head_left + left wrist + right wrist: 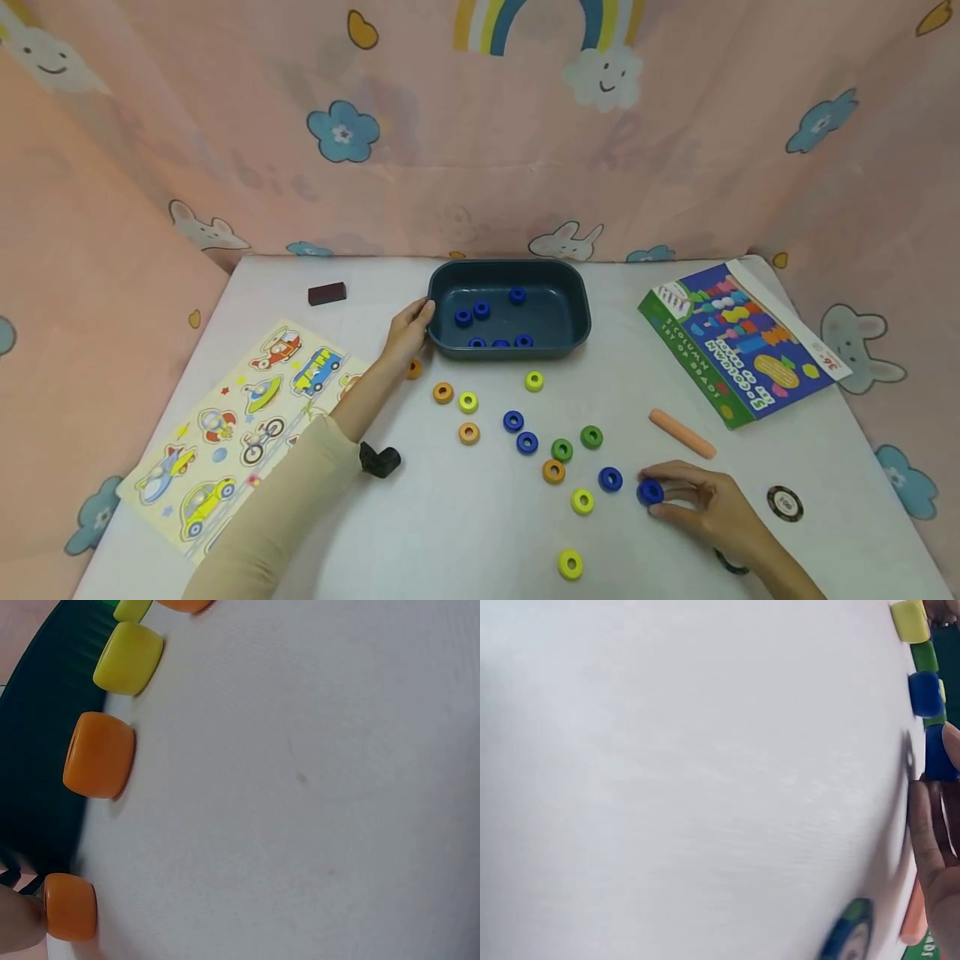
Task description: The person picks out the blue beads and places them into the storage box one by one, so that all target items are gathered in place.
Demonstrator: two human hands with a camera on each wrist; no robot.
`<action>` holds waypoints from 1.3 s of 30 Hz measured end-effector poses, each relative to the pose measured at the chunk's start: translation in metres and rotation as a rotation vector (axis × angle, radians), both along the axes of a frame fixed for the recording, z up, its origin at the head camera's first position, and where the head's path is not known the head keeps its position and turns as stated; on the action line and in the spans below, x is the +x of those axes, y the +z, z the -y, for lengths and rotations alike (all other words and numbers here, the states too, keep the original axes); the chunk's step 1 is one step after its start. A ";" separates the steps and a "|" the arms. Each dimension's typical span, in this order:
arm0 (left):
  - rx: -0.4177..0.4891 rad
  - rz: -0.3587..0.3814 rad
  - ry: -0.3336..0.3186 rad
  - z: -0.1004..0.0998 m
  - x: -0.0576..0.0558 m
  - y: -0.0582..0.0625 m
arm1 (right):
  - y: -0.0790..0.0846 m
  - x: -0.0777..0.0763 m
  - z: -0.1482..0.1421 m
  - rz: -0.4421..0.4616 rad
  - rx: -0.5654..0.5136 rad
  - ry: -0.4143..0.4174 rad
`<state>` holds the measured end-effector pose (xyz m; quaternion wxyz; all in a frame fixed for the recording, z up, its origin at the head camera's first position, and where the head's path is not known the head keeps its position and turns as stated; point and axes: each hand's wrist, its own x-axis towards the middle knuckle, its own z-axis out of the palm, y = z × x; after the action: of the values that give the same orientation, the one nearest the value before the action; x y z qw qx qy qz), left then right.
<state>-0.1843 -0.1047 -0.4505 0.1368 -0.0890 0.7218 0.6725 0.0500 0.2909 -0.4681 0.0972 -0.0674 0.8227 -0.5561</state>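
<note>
At the back of the table stands a dark teal tray with several blue beads inside. My left hand grips the tray's left end, thumb at the rim; its fingers are mostly hidden behind the wall. At the front right, my right hand pinches a blue ring bead between thumb and fingertips. That same bead shows at the right edge of the right wrist view. Another blue bead lies just left of it. An orange bead sits close by the left hand in the left wrist view.
Loose yellow, green and orange beads are scattered mid-table. A bead-toy box, an orange stick and a round chip lie right. A vehicle picture board, dark block and black piece lie left.
</note>
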 end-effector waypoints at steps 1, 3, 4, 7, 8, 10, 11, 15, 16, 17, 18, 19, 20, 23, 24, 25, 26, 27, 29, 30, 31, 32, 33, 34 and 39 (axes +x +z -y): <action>0.000 -0.003 0.003 0.000 0.000 0.000 | 0.003 -0.004 0.000 -0.007 0.008 0.003; 0.004 -0.005 0.009 0.001 0.000 0.000 | 0.008 -0.013 0.002 -0.013 0.006 0.012; 0.004 -0.006 0.009 0.001 0.000 0.000 | 0.011 -0.019 0.003 -0.019 0.005 0.018; -0.006 -0.007 0.006 0.001 -0.001 -0.001 | 0.020 -0.036 0.006 -0.022 0.008 0.034; -0.009 -0.006 0.004 0.000 0.000 -0.001 | 0.023 -0.043 0.007 -0.025 0.006 0.041; -0.015 -0.006 0.002 0.000 0.000 -0.001 | 0.029 -0.057 0.011 -0.045 0.027 0.045; -0.017 -0.005 0.005 0.000 0.000 -0.001 | 0.031 -0.065 0.014 -0.051 0.028 0.049; -0.015 -0.008 0.009 0.000 0.000 -0.003 | 0.044 -0.098 0.028 -0.065 0.018 0.065; -0.012 -0.007 0.010 0.000 0.000 -0.003 | 0.048 -0.106 0.032 -0.067 0.003 0.070; -0.009 -0.009 0.009 0.000 0.000 -0.003 | 0.052 -0.115 0.037 -0.070 -0.007 0.077; -0.005 -0.011 0.008 0.000 0.000 -0.003 | 0.055 -0.123 0.042 -0.077 -0.008 0.081; -0.001 -0.009 0.013 0.000 0.000 -0.003 | 0.059 -0.131 0.047 -0.081 -0.012 0.081; 0.003 -0.007 0.017 -0.001 -0.001 -0.004 | 0.061 -0.139 0.052 -0.095 -0.025 0.084; 0.018 -0.007 0.023 -0.001 -0.001 -0.004 | 0.063 -0.164 0.066 -0.156 -0.038 0.076; 0.020 -0.009 0.022 -0.001 -0.001 -0.004 | 0.064 -0.171 0.071 -0.172 -0.041 0.070; 0.022 -0.008 0.022 -0.001 -0.001 -0.004 | 0.064 -0.178 0.075 -0.187 -0.044 0.061; 0.024 -0.012 0.017 -0.001 -0.002 -0.004 | 0.064 -0.185 0.080 -0.197 -0.039 0.047; 0.024 -0.009 0.009 -0.002 0.000 0.001 | 0.065 -0.191 0.084 -0.203 -0.036 0.038; 0.019 -0.011 0.003 -0.002 0.000 0.002 | 0.065 -0.203 0.092 -0.209 -0.023 0.022; 0.016 -0.009 0.004 -0.002 0.000 0.002 | 0.066 -0.208 0.095 -0.207 -0.016 0.017; 0.013 -0.006 0.006 -0.002 0.000 0.002 | 0.066 -0.213 0.099 -0.203 -0.009 0.010; 0.010 -0.007 0.008 -0.002 0.000 0.002 | 0.067 -0.217 0.102 -0.197 -0.002 0.005; 0.009 -0.004 0.011 -0.001 0.000 0.002 | 0.067 -0.221 0.105 -0.194 -0.003 0.003; 0.011 -0.009 0.016 -0.001 -0.001 -0.002 | 0.067 -0.225 0.107 -0.192 0.001 -0.003; 0.024 -0.009 0.022 0.000 0.000 -0.002 | 0.067 -0.233 0.113 -0.194 -0.027 -0.008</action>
<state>-0.1843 -0.1049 -0.4524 0.1271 -0.0923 0.7134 0.6829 -0.1828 0.1779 -0.4007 0.0141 -0.1187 0.8210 -0.5583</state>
